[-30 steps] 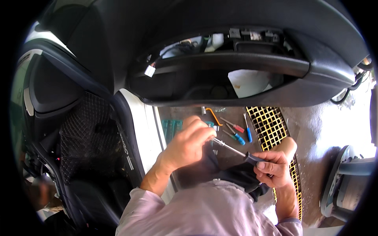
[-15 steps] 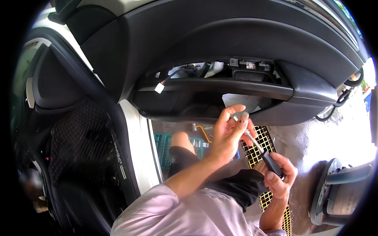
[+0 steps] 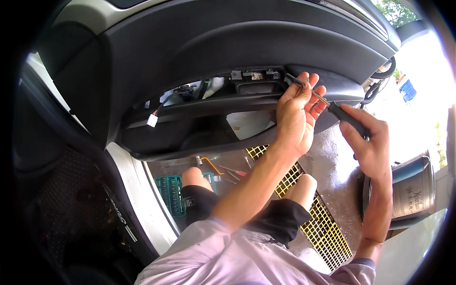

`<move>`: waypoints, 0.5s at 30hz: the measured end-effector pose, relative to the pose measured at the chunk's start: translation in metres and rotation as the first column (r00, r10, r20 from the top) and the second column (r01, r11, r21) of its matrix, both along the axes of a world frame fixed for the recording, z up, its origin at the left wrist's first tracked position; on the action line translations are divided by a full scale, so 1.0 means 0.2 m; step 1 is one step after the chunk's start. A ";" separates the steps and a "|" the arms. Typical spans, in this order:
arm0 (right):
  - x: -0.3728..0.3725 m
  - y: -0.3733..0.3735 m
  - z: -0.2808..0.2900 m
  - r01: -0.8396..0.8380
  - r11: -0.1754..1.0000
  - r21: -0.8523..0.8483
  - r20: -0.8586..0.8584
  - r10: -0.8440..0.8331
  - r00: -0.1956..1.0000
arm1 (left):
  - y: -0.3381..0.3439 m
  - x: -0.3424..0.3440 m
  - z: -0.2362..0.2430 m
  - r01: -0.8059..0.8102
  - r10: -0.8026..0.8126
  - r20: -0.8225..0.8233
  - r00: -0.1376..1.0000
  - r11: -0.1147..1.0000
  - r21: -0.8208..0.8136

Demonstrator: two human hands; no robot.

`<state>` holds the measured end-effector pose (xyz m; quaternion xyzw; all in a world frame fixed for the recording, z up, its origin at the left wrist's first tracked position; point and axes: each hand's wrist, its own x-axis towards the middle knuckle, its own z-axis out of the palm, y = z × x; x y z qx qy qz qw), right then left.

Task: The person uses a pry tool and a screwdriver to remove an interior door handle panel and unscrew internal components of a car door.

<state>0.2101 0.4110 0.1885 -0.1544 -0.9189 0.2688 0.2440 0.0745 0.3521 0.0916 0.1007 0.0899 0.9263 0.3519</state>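
Observation:
My right hand (image 3: 370,137) grips the dark handle of a screwdriver (image 3: 346,118) at the right end of the door panel. Its metal shaft slants up and left into my left hand (image 3: 297,114). There my thumb and index finger close about the front part of the shaft, with the other fingers loosely curled. A dark grey tip pokes out beyond my fingers, close to the right end of an opening in the black car door panel (image 3: 228,47). From that opening's left part hangs a white wire connector (image 3: 152,119) on thin wires.
Below the door, a teal socket set case (image 3: 170,194) lies on the floor by my knee. Near it are an orange bent rod (image 3: 212,165) and a red-handled screwdriver (image 3: 240,173). A yellow floor grate (image 3: 327,232) runs under my leg. At right stands a metal bucket (image 3: 413,190).
Both hands have lifted the screwdriver up from below the door to the right end of the panel opening. The view has shifted, so the door appears further left.

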 end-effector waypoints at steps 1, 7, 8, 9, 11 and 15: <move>-0.04 0.00 0.02 -0.028 0.998 0.052 0.004 0.028 1.000 | -0.01 0.00 0.01 0.003 -0.003 0.002 1.000 1.000 -0.012; -0.20 0.00 0.17 -0.113 0.967 0.227 0.211 0.065 0.975 | -0.02 -0.02 0.05 -0.001 0.003 0.078 0.997 1.000 -0.020; -0.23 0.01 0.20 -0.137 0.961 0.239 0.242 0.078 0.967 | -0.02 -0.02 0.06 0.002 0.000 0.091 0.996 1.000 -0.020; -0.25 0.00 0.22 -0.118 0.969 0.217 0.252 0.061 0.966 | -0.02 -0.02 0.06 0.004 -0.002 0.104 0.995 1.000 -0.020; -0.29 -0.02 0.25 -0.148 0.955 0.257 0.288 0.071 0.955 | -0.02 -0.02 0.07 0.014 -0.009 0.131 0.991 0.999 -0.039; -0.33 -0.05 0.25 -0.201 0.938 0.284 0.335 0.100 0.937 | 0.03 -0.01 0.07 0.039 -0.029 0.134 0.991 0.997 -0.066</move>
